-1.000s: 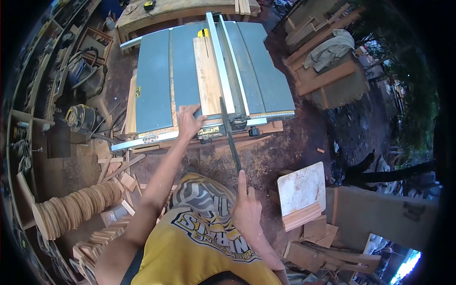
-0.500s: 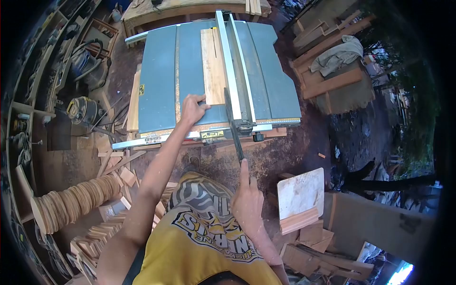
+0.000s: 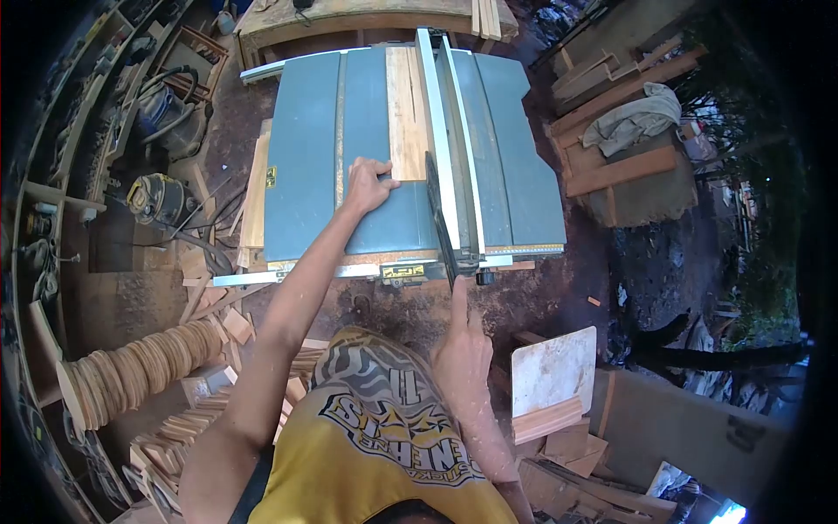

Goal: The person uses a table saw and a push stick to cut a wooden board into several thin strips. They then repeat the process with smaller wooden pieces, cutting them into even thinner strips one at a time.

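Fingers [image 3: 381, 166] of the left hand [image 3: 368, 187], unclenched, touch the board's [image 3: 407, 118] near left corner. The right hand [image 3: 463, 354] grasps a dark stick [image 3: 440, 218].

1. We see soft, cool light brightening the blue tabletop [image 3: 301, 148].
2. We find the left shelves [image 3: 44, 190] dimmer, with white glare at lower right.
3. We notice fisheye bending, black corners and slightly soft detail.
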